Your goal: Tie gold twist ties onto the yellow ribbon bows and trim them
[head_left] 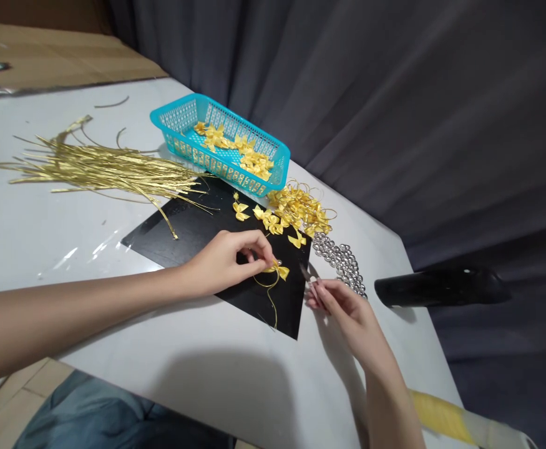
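Observation:
Between the thumb and fingertips of my left hand (235, 259) is a small yellow ribbon bow (282, 272), held over the black mat (193, 234). A thin gold cord (273, 302) loops down from the bow onto the mat. My right hand (341, 305) is closed on a small slim tool (306, 274) with a dark tip, just past the mat's right edge. Its exact kind is hard to make out. The tip points toward the bow but stays apart from it. Several loose yellow bows (269, 219) lie along the mat's far edge.
Behind the mat stands a blue plastic basket (160, 118) holding yellow bows. Gold cords (113, 168) spread to the left. A pile of corded bows (301, 206) and silver beads (342, 262) lie at right, near a black cylindrical object (436, 288). A grey curtain (394, 125) hangs behind.

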Motion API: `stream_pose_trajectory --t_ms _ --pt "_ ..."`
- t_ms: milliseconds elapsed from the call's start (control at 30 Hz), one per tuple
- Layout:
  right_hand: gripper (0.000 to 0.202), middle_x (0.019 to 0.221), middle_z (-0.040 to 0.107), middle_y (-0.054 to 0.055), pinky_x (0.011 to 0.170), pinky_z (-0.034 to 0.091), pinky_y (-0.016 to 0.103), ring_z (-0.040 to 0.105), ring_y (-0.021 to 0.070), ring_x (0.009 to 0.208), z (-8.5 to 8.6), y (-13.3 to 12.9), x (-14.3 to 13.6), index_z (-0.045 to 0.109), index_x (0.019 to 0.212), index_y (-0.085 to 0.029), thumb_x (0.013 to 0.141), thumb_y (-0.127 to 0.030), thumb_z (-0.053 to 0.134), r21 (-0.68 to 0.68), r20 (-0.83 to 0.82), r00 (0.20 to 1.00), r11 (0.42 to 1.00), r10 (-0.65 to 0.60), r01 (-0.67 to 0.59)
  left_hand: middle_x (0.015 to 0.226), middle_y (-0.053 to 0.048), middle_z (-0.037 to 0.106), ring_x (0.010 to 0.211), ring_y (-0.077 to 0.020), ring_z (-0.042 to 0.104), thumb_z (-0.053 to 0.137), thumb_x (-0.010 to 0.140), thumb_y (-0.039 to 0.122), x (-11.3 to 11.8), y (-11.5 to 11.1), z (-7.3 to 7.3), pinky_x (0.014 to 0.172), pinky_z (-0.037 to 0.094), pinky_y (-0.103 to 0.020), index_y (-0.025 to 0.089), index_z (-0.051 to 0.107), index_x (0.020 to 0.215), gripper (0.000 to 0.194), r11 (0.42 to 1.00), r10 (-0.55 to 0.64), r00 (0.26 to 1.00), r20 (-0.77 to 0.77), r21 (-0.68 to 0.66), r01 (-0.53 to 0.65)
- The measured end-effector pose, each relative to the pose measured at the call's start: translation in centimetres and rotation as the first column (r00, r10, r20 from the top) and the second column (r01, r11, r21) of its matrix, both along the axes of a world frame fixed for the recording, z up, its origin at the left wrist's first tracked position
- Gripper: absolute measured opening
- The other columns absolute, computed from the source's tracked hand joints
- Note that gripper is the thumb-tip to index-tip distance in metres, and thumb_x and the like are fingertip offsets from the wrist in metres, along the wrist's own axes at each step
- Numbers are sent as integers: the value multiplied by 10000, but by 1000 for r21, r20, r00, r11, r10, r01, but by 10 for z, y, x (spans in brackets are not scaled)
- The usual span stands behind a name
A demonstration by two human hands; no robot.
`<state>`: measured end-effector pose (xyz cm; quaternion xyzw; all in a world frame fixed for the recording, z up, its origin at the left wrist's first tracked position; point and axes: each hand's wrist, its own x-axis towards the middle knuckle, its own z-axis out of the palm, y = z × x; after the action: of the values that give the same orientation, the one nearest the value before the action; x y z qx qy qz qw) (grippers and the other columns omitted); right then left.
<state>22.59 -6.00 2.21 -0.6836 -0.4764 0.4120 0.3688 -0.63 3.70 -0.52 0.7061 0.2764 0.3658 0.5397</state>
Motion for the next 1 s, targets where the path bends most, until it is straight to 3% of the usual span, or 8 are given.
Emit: stream_pose_trajectory --t_ms 200,467,600,1000 --pt "287 767 572 12 585 380 243 445 102 607 7 -5 -6 683 1036 -203 905 -443 594 -19 -225 972 998 58 -64 793 -5 678 703 -106 635 670 801 261 2 -2 -4 642 485 -202 166 563 833 147 998 8 999 45 -65 -5" --pt "305 728 523 -19 472 207 212 265 36 488 5 -11 -20 694 1067 -227 898 -464 603 -90 -460 875 972 155 -219 690 32 622 594 -59 565 705 674 150 8 -5 -5 586 462 -167 173 445 739 269 905 88 990 107 -424 -35" --pt "311 700 526 -18 473 211 204 260 35 487 3 -13 -34 704 1029 -205 929 -459 556 -136 -522 842 961 135 -239 661 50 593 579 -46 541 693 638 123 8 -2 -4 572 443 -154 172 443 716 267 890 114 988 100 -452 -57" --pt "292 726 593 -11 475 322 189 373 26 470 -7 -11 -41 695 996 -165 911 -428 600 -181 -461 883 965 89 -191 643 65 584 574 -35 528 675 646 105 9 -4 -1 562 437 -140 169 424 706 266 882 121 986 113 -469 -54"
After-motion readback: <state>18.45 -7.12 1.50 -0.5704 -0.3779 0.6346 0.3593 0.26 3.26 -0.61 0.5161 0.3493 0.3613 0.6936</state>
